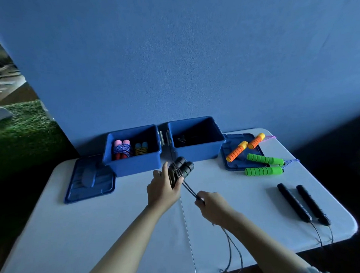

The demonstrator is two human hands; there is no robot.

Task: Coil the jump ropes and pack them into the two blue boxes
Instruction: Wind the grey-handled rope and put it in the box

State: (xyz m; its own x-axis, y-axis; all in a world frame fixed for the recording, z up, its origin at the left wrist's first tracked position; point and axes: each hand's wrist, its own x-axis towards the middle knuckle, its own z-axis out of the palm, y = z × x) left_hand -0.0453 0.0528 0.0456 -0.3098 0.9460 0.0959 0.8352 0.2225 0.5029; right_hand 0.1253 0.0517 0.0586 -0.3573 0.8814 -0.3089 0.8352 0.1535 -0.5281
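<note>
My left hand [162, 189] grips the two black handles [181, 167] of a jump rope, held together above the table's middle, with cord wound around them. My right hand [212, 204] pinches that black cord [189, 188] taut; the loose rest trails under my right forearm to the front edge. The left blue box [135, 167] holds two coiled ropes, one with pink handles [122, 149] and one with blue handles [141, 148]. Inside the right blue box [198, 152] lies something dark that I cannot make out.
Two blue lids lie on the white table [76, 233]: one [88, 181] left of the boxes, one [235, 154] on the right under an orange-handled rope [243, 147]. A green-handled rope [264, 164] and another black-handled rope [303, 204] lie at the right.
</note>
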